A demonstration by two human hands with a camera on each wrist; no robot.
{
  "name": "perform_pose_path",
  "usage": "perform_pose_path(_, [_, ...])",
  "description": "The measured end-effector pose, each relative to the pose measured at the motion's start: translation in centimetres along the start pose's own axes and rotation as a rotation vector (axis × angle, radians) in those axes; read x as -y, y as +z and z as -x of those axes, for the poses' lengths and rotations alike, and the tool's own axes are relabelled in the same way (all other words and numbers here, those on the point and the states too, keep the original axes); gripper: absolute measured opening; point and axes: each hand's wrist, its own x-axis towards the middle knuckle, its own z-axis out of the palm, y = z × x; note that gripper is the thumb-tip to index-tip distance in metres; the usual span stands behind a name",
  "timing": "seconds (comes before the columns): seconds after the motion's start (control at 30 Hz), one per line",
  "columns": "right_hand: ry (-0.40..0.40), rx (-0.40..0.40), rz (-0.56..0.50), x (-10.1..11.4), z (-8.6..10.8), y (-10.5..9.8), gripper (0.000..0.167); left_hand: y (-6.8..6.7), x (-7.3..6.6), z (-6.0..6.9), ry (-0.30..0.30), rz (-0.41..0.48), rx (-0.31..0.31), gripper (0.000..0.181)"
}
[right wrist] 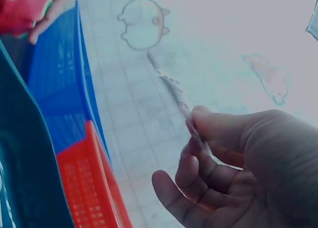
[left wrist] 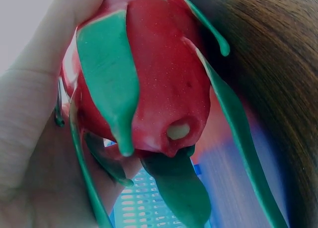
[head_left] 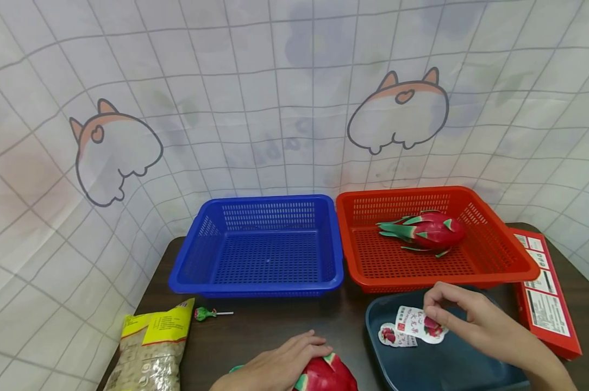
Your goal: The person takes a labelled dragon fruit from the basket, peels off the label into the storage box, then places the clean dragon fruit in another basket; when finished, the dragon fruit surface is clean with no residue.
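My left hand (head_left: 275,366) grips a red dragon fruit (head_left: 331,374) with green scales at the near edge of the table. In the left wrist view, thumb and fingers wrap the side of the dragon fruit (left wrist: 164,79), and its hollow end faces the camera. Over a dark blue tray (head_left: 470,369), my right hand (head_left: 470,320) pinches a white label (head_left: 412,321) printed with a dragon fruit. Seen edge-on in the right wrist view, the label (right wrist: 174,91) sticks out from between thumb and fingers. A second label (head_left: 396,338) lies in the tray.
Behind stand a blue basket (head_left: 270,290) and a red basket (head_left: 421,279) holding another dragon fruit (head_left: 433,231). A yellow-topped bag (head_left: 152,347) and a green lollipop (head_left: 204,313) lie at left. A red box (head_left: 544,293) lies at right, partly under the red basket.
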Motion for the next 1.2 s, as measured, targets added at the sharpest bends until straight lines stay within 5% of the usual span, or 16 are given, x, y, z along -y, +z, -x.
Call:
perform_pose_path(0.2, [0.012,-0.035,0.036,-1.1,0.5,-1.3,0.029,0.0,-0.1,0.0,0.001,0.000,-0.005,0.082])
perform_pose_path(0.8, [0.215,0.242,0.012,-6.3,1.4,-3.2,0.006,0.0,0.1,0.0,0.013,-0.004,-0.004,0.080])
perform_pose_path(1.2, [0.386,0.402,-0.027,-7.9,1.7,-3.3,0.008,0.0,0.0,0.0,0.016,-0.008,-0.004,0.079])
